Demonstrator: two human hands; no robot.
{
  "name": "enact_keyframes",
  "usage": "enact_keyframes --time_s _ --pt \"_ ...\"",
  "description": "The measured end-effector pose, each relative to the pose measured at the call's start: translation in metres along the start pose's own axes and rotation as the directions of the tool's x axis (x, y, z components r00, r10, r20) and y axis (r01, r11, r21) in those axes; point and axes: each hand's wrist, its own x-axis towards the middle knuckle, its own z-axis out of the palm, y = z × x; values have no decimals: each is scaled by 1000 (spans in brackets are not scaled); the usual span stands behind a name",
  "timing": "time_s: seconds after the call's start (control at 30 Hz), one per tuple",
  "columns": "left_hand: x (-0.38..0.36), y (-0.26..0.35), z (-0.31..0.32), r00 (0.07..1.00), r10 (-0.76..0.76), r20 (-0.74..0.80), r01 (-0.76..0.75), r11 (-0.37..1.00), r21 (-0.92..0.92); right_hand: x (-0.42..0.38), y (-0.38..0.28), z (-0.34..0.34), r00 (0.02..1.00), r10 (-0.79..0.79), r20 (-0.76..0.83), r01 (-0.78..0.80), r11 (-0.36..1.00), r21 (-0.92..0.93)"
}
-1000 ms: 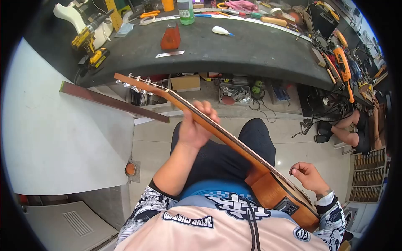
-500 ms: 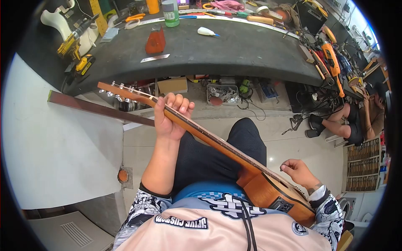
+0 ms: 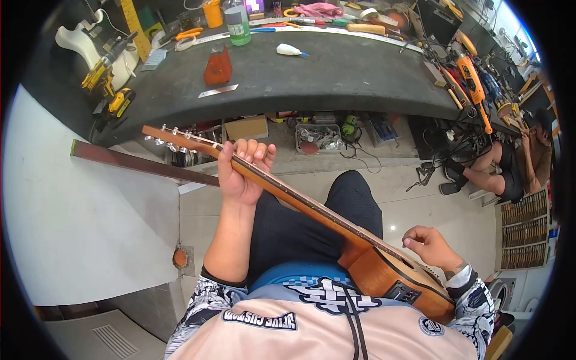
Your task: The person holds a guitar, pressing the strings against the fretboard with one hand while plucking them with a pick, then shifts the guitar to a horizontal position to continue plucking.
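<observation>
An acoustic guitar [image 3: 390,273] lies across my lap, its body at the right and its headstock [image 3: 171,137] pointing to the upper left. Round the neck, close to the nut, my left hand [image 3: 245,174] is closed, with the thumb on the near side and the fingertips over the fretboard. My right hand [image 3: 433,247] hovers beside the strings above the body, thumb and forefinger pinched together. Whatever sits in that pinch is too small to make out. A dark control panel [image 3: 403,293] shows on the guitar's side.
Ahead stands a dark workbench [image 3: 336,75] with a green bottle [image 3: 239,30], a white glue bottle [image 3: 291,50], a red block [image 3: 218,66] and a metal strip [image 3: 218,91]. A yellow drill [image 3: 102,78] hangs at the left. Another person [image 3: 510,165] sits at the right.
The view has shifted slightly, so the bench appears a little higher. Both hands keep nearly the same places on and beside the guitar.
</observation>
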Motion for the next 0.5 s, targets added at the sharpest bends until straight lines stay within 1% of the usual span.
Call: enact_keyframes --time_s 0.1,0.17,0.2,0.3,0.33,0.37,0.4,0.43,0.47,0.5 --pt "2 0 -1 1000 -18 12 19 1000 -18 -3 -8 -3 980 -76 186 8 940 340" --pt "0 0 0 999 -34 26 35 999 -31 2 19 1 987 112 118 -119 992 50" --pt "0 0 1 999 -40 35 41 999 -35 5 29 2 978 197 65 -190 977 -94" --pt "-2 1 4 999 -37 25 37 999 -23 2 8 0 978 207 -29 -209 957 -200" --pt "-4 1 5 999 -33 12 34 999 -14 -1 -3 -4 999 19 47 -11 985 -170" --pt "-5 1 5 1000 -28 1 28 999 -18 -5 -14 -8 979 -172 111 185 975 -120" --pt "-5 1 4 1000 -26 -6 26 999 -20 -8 -20 -10 919 -360 159 373 926 -57" --pt "-4 1 3 1000 -25 -10 25 999 -25 -10 -19 -10 937 -312 156 291 946 141" --pt "-4 0 3 1000 -27 -7 26 999 -28 -13 -18 -12 951 -263 164 197 922 334" --pt "-4 0 3 1000 -28 -3 28 999 -33 -15 -16 -13 959 -217 180 97 854 511"
